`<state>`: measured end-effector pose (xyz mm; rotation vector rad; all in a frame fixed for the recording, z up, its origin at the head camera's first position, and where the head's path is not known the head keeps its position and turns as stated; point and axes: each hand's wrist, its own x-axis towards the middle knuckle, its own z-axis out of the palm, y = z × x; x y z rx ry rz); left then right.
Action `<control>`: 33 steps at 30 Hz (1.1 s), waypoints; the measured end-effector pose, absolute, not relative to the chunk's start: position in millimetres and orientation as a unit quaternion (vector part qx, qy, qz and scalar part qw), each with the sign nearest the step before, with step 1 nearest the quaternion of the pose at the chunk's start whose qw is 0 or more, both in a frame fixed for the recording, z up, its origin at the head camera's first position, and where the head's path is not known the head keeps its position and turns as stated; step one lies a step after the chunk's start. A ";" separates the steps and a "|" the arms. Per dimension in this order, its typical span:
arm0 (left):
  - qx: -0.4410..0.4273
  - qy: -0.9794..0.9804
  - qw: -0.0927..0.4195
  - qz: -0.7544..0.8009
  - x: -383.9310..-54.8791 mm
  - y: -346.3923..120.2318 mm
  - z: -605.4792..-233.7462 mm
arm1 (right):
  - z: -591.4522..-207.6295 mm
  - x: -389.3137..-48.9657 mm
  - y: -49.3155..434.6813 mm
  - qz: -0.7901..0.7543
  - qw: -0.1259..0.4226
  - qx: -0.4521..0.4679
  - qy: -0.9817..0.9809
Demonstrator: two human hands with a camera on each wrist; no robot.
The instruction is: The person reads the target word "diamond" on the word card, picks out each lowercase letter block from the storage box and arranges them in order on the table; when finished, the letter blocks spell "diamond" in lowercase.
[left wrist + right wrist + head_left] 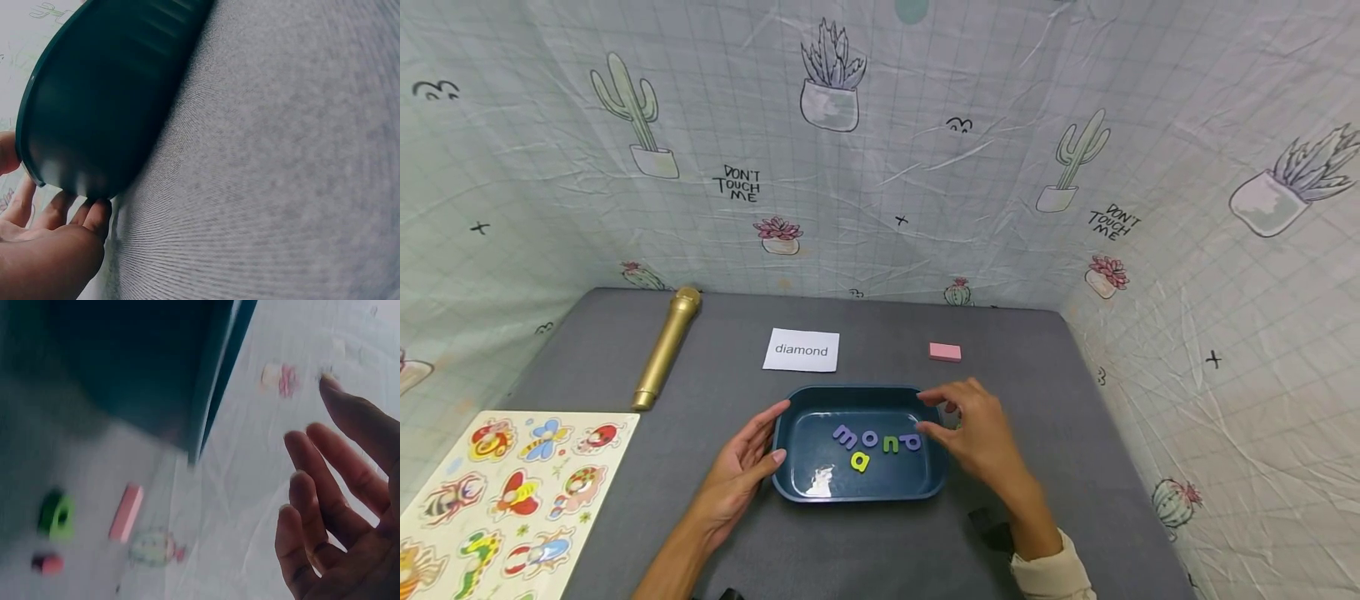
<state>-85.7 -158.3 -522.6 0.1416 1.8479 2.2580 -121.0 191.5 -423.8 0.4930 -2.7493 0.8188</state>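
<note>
Left hand (737, 473) grips one end of a blue tray (880, 485) between thumb and fingers, its long axis running rightward from that hold past a purple m (845, 437), yellow a (861, 462), purple o (863, 438), green n (891, 440) and another purple letter (915, 439) inside to the right hand (976, 427), nearer them, fingertips apart.

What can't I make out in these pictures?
- Sticker sheet: head view; the left and bottom edges cut it off.
- Black object near the right forearm: head view; too dark to identify.
- Letters: left wrist view; the tray hides them.
- Green piece and red piece: right wrist view; blur hides their exact shapes.
</note>
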 end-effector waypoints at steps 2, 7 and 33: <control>0.046 0.629 0.112 0.768 -85.8 -158.4 -522.4 | -426.0 -119.2 180.9 0.284 0.117 0.169 -0.937; 0.045 0.630 0.111 0.768 -86.0 -158.5 -522.6 | -433.0 -117.3 157.1 0.297 0.109 0.176 -0.932; 0.062 0.621 0.103 0.774 -84.7 -159.1 -526.9 | -471.9 -120.8 114.8 0.224 -0.028 0.223 -0.948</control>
